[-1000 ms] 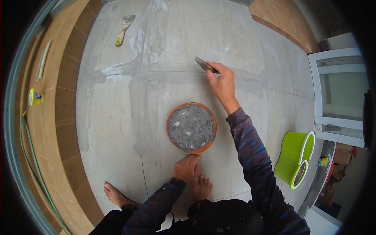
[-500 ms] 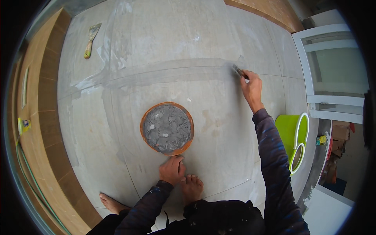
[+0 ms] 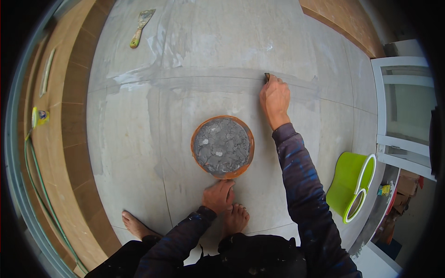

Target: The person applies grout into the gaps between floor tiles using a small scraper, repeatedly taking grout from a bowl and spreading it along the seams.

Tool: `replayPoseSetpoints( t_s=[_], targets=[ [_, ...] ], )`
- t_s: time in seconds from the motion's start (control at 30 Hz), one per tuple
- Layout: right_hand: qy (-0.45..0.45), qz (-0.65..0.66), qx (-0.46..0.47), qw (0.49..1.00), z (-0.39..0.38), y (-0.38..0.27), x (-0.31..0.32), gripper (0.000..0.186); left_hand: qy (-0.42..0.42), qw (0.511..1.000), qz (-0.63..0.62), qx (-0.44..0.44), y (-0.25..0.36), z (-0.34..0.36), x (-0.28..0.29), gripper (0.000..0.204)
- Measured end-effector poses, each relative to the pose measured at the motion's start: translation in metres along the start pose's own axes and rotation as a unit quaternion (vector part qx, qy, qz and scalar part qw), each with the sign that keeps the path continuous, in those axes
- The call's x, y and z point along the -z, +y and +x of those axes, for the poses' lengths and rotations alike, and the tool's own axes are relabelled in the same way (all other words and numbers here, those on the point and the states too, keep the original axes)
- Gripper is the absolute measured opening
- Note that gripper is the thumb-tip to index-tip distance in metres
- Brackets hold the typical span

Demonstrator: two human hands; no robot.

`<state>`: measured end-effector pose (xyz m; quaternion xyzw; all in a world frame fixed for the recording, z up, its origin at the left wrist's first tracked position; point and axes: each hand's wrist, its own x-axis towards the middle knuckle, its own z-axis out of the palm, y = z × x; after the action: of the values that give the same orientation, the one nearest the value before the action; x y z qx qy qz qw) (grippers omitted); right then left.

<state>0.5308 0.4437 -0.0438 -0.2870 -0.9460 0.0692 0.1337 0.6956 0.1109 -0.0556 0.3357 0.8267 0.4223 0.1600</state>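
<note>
My right hand (image 3: 275, 98) — right of centre, upper half of the frame — is closed around a dark tool (image 3: 267, 77). Only the tool's tip shows past my fingers, near a grey-smeared joint of the tile floor (image 3: 127, 148); can't tell if it touches the tile. My left hand (image 3: 218, 196), lower centre, has its fingers curled right at the bottom rim of the orange-brown bowl (image 3: 231, 175); can't tell if they grip it or just rest against it. Bowl sits on the floor, mid-frame, full of grey paste (image 3: 227, 141) with 2 pale lumps on top. 1 scraper (image 3: 142, 28) lies upper left, blade toward the top edge. Green bucket (image 3: 345, 178) with white rims — right side, lower half. My 2 bare feet (image 3: 236, 219) show at lower left and lower centre.
</note>
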Motion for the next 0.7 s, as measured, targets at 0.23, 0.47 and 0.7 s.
replayPoseSetpoints(
  t_s=[0.23,0.47,0.7],
  targets=[
    [-0.005,0.103,0.108,0.989,-0.02,-0.168,-0.034,0.019,0.0,0.999,-0.026,0.031,0.004,0.0,0.004,0.023],
    [-0.119,0.304,0.143,0.934,-0.002,-0.257,-0.025,0.022,0.022,0.951,-0.214,0.225,0.013,-0.006,0.017,0.024],
    [-0.08,0.196,0.345,0.914,0.053,-0.252,-0.052,0.034,0.054,0.807,-0.415,0.417,0.033,0.021,0.039,0.037]
  ],
)
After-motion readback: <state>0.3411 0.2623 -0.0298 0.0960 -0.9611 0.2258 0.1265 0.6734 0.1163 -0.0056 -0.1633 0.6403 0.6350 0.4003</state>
